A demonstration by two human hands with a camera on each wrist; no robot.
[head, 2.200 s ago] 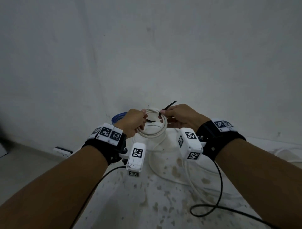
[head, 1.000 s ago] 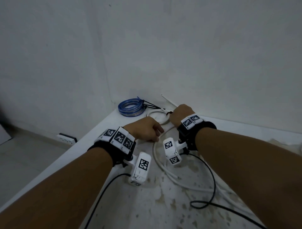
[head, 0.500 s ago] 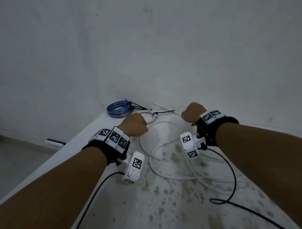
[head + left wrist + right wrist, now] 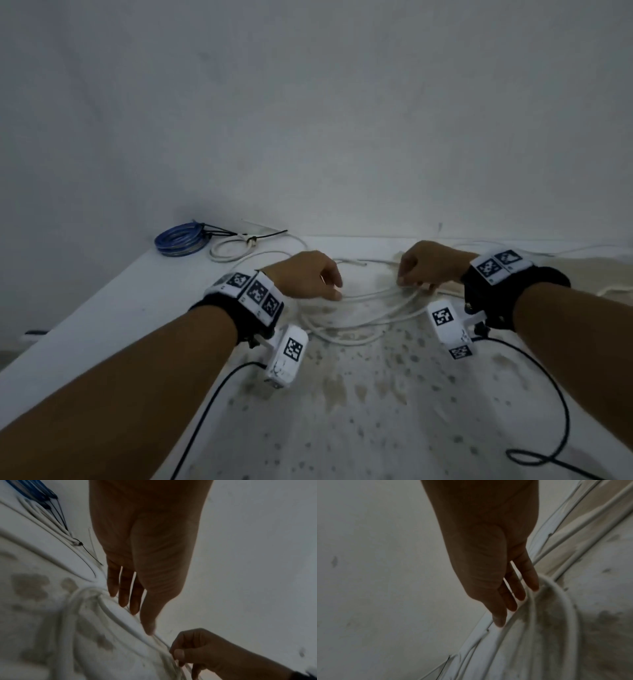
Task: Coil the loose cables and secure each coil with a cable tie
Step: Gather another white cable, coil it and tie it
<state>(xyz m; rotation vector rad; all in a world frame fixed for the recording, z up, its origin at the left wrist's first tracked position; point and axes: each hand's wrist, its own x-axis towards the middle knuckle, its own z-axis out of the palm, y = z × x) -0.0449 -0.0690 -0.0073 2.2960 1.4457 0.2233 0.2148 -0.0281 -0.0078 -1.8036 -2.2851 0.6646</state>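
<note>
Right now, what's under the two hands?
Loose white cable loops lie on the stained table under the left hand and right hand. Each palm hides what lies directly beneath it.

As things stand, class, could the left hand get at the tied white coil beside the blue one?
Probably yes. The left hand sits nearer than the white coil, with only bare table and a loose white cable between them.

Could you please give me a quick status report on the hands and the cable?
Left hand open, fingertips on loose white cable. Right hand pinching same cable. Blue coil and small white coil tied, set aside. Nothing in the way.
</note>
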